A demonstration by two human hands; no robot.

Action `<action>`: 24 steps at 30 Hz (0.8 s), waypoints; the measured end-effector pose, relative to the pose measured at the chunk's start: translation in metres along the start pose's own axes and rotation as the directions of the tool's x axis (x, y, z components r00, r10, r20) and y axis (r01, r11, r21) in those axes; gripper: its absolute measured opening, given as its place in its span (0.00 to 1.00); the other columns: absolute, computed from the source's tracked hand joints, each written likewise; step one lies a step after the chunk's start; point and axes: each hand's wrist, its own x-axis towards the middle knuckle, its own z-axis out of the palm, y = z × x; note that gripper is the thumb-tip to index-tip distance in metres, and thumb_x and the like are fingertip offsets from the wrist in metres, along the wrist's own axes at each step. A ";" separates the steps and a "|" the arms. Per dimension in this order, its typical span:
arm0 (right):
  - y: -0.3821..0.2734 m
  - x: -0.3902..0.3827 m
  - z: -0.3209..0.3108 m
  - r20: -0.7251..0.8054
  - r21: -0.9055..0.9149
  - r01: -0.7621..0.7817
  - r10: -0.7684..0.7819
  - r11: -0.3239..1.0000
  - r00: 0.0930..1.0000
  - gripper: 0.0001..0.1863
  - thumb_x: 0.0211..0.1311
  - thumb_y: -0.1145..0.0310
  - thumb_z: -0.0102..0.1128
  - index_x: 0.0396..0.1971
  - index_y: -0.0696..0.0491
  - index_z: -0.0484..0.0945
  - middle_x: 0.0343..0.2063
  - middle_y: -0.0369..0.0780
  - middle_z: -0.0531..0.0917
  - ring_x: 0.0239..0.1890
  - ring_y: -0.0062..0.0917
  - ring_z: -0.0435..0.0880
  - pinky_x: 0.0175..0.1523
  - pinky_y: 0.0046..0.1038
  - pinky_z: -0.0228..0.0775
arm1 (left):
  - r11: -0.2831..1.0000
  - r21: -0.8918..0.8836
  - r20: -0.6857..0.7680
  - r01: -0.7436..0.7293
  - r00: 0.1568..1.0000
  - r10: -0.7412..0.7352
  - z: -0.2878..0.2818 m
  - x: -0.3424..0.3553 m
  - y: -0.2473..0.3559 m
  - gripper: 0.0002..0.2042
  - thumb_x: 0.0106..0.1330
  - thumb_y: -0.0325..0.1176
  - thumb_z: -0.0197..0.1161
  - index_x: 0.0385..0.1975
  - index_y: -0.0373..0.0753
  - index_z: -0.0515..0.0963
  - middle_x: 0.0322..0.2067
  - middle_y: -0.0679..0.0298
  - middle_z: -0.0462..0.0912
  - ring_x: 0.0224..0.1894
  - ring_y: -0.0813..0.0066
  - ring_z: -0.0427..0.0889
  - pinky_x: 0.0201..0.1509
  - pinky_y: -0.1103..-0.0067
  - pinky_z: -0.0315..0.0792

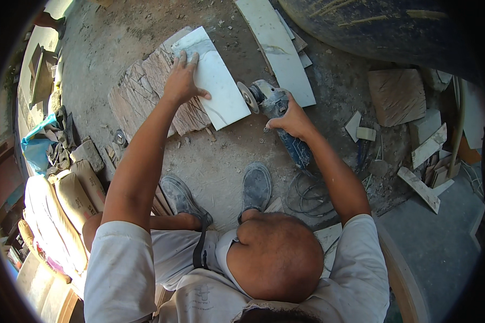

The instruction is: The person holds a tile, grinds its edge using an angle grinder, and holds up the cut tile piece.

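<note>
My left hand (pixel 184 81) lies with fingers spread on a white, grey-veined marble tile (pixel 215 81), pressing it from above. The tile rests on rough brown stone slabs (pixel 151 89), its right end jutting past them. In my right hand (pixel 295 118) is a blue angle grinder (pixel 292 144), gripped around its body near the metal head. The grinder's round disc (pixel 248 97) stands on edge at the tile's right edge, close to its lower right corner. Whether disc and tile touch I cannot tell.
Long marble strips (pixel 277 48) lie beyond the grinder. A coiled cable (pixel 308 195) is on the ground below it. A brown stone block (pixel 397 97) and tile offcuts (pixel 430 146) lie at the right. Bags (pixel 81 185) are piled at the left; a large dark rounded container (pixel 382 27) stands at the far right.
</note>
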 end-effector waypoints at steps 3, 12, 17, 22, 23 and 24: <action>0.004 -0.003 0.001 0.000 0.018 0.018 -0.018 1.000 1.000 0.60 0.30 0.65 0.80 0.69 0.59 0.55 0.60 0.54 0.73 0.63 0.42 0.72 0.68 0.33 0.60 | 1.000 -0.001 0.003 0.008 1.000 -0.008 0.000 -0.001 0.000 0.68 0.23 0.54 0.84 0.73 0.44 0.53 0.72 0.40 0.50 0.73 0.38 0.49 0.75 0.62 0.54; 0.017 -0.009 0.004 -0.013 0.014 0.015 -0.015 1.000 1.000 0.59 0.31 0.63 0.77 0.69 0.54 0.55 0.56 0.54 0.77 0.58 0.44 0.77 0.63 0.33 0.67 | 1.000 0.007 0.014 0.010 1.000 -0.010 0.000 0.000 -0.001 0.68 0.23 0.55 0.84 0.73 0.45 0.52 0.72 0.41 0.49 0.74 0.40 0.48 0.75 0.63 0.54; 0.024 -0.012 0.005 -0.012 0.003 0.024 -0.024 1.000 1.000 0.59 0.31 0.62 0.77 0.70 0.53 0.55 0.55 0.55 0.77 0.58 0.45 0.77 0.63 0.34 0.67 | 1.000 0.016 0.020 0.014 1.000 -0.014 -0.002 0.000 0.001 0.68 0.23 0.55 0.83 0.73 0.45 0.53 0.72 0.40 0.49 0.74 0.40 0.47 0.75 0.63 0.53; 0.025 -0.017 0.005 -0.013 0.013 0.020 -0.020 1.000 1.000 0.59 0.31 0.62 0.77 0.70 0.53 0.55 0.55 0.55 0.77 0.58 0.45 0.77 0.63 0.35 0.68 | 1.000 0.015 0.016 0.013 1.000 -0.013 -0.002 0.000 -0.001 0.68 0.23 0.56 0.83 0.73 0.45 0.53 0.72 0.40 0.49 0.74 0.40 0.47 0.75 0.63 0.54; 0.025 -0.018 0.004 -0.013 0.013 0.019 -0.019 1.000 1.000 0.59 0.31 0.62 0.77 0.70 0.53 0.55 0.55 0.55 0.77 0.58 0.45 0.77 0.63 0.35 0.68 | 1.000 0.011 0.013 0.011 1.000 -0.012 -0.002 0.000 0.000 0.68 0.23 0.56 0.83 0.73 0.45 0.53 0.72 0.40 0.49 0.74 0.40 0.47 0.75 0.63 0.54; 0.024 -0.019 0.004 -0.013 0.007 0.005 -0.005 1.000 1.000 0.58 0.32 0.62 0.77 0.70 0.52 0.55 0.55 0.55 0.77 0.58 0.46 0.77 0.63 0.35 0.68 | 1.000 0.010 0.014 0.011 1.000 -0.011 -0.002 0.000 0.000 0.68 0.23 0.56 0.83 0.73 0.45 0.53 0.72 0.40 0.49 0.74 0.40 0.47 0.75 0.63 0.54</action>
